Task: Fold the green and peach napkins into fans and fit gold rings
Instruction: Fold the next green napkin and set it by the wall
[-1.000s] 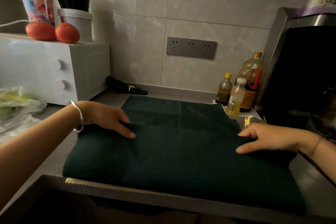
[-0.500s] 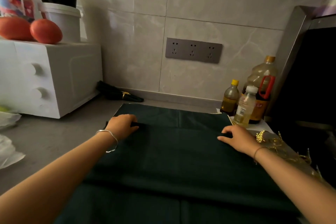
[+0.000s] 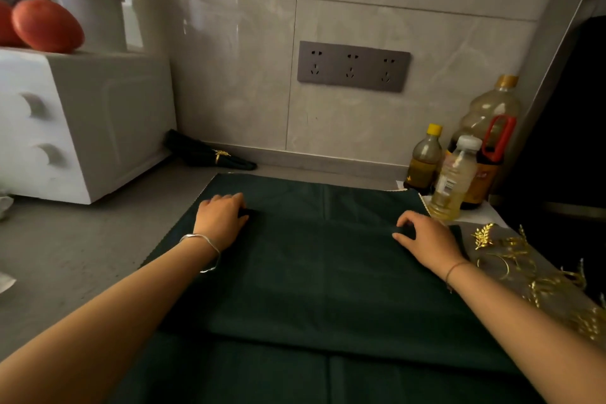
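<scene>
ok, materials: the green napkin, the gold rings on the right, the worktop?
Green napkin: looks like matte woven cloth; it holds soft creases and a doubled fold. Gold rings: shiny, probably metal or metal-plated; bright glints on thin leaf-shaped sprigs. Worktop: grey, matte, faintly speckled, maybe stone or composite; the picture cannot settle which.

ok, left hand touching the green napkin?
Touching. The head view shows the left hand resting on the green napkin, fingertips curled onto a fold with no gap visible.
</scene>
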Available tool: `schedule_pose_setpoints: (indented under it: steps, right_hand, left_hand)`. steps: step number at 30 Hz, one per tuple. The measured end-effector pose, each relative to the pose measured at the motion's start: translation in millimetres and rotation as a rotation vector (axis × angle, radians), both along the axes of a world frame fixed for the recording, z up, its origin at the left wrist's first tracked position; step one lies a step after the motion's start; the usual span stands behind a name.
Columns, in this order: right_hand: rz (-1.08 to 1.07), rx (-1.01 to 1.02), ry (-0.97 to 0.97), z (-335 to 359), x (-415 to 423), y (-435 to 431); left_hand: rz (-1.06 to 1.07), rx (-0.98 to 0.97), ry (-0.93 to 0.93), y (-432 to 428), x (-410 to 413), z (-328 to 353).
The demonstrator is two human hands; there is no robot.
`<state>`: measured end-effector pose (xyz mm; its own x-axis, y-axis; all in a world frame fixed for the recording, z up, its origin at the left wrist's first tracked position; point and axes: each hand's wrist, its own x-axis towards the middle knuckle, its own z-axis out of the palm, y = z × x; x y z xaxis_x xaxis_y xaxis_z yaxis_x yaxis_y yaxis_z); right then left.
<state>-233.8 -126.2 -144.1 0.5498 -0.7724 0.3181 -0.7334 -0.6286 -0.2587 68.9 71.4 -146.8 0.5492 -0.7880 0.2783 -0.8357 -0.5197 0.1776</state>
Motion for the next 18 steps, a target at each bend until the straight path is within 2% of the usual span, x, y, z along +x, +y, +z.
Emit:
schedule_pose_setpoints:
  steps: [3, 6, 8, 11, 13, 18]
  right_hand:
    - [-0.015, -0.086, -0.012, 4.7, -0.4, 20.4]
    - [0.089, 0.089, -0.159, 11.5, 3.7, 63.9]
    - [0.207, 0.192, -0.151, 8.1, 11.6, 99.3]
    - [0.319, 0.194, -0.062, -3.3, 28.6, 142.2]
    - [0.31, 0.208, -0.012, -8.2, 39.7, 159.2]
    - [0.253, 0.199, 0.132, -21.6, 50.2, 180.1]
  left_hand:
    - [-0.038, -0.025, -0.052, 9.9, -19.0, 5.9]
    - [-0.34, -0.041, -0.012, 30.8, -64.7, 13.3]
    - [-0.464, 0.033, 0.01, 45.7, -99.7, 12.1]
    - [-0.37, 0.198, 0.084, 57.0, -131.9, 4.2]
    - [-0.287, 0.272, 0.128, 58.6, -139.9, -1.8]
    - [-0.205, 0.297, 0.156, 61.2, -147.0, -16.2]
